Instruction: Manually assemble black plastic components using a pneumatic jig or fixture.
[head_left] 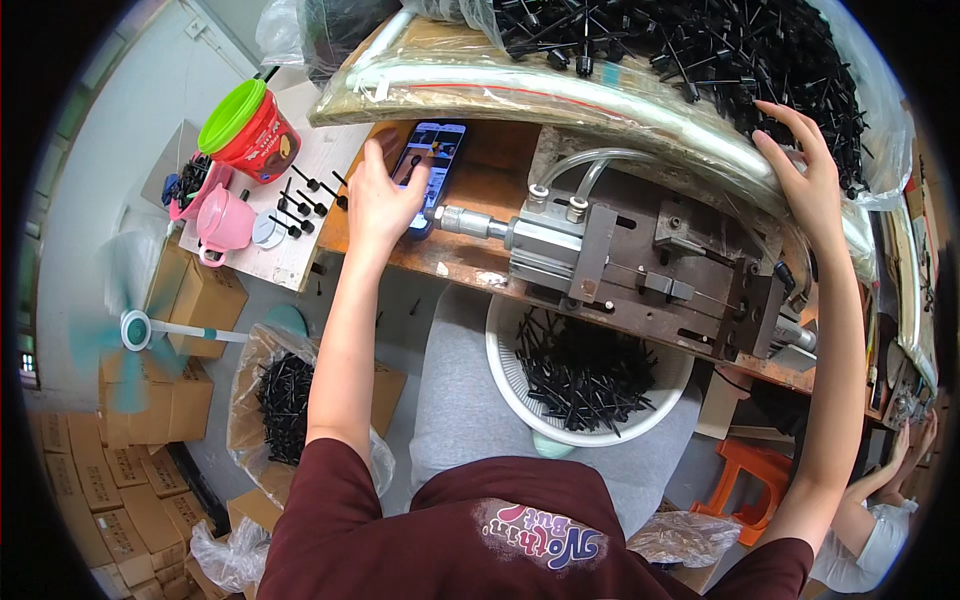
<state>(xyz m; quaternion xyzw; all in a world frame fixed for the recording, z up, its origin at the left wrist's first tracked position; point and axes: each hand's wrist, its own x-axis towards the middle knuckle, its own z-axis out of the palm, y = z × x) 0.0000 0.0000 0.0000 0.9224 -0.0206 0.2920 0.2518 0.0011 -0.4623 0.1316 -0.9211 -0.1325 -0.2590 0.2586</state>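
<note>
Left hand (382, 195) lies flat, fingers spread, on a glossy smartphone (432, 160); right hand (808, 180), open, rests on crinkled clear plastic (620, 95).

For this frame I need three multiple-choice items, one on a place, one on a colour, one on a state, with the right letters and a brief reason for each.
1. Where does the white basket of black parts sit?
A. on the person's lap, under the bench edge
B. on the cardboard boxes
C. on the orange stool

2. What colour is the lid of the red tub?
A. blue
B. green
C. white

3. What is the left hand doing?
A. gripping the pink cup
B. holding a black part up in the air
C. resting on the smartphone with a lit screen

Answers:
1 A: the white basket lies on the grey-clad lap below the metal press fixture.
2 B: the red tub carries a bright green lid.
3 C: the left hand lies on the smartphone, while the right hand reaches to the bag of black parts.
</note>
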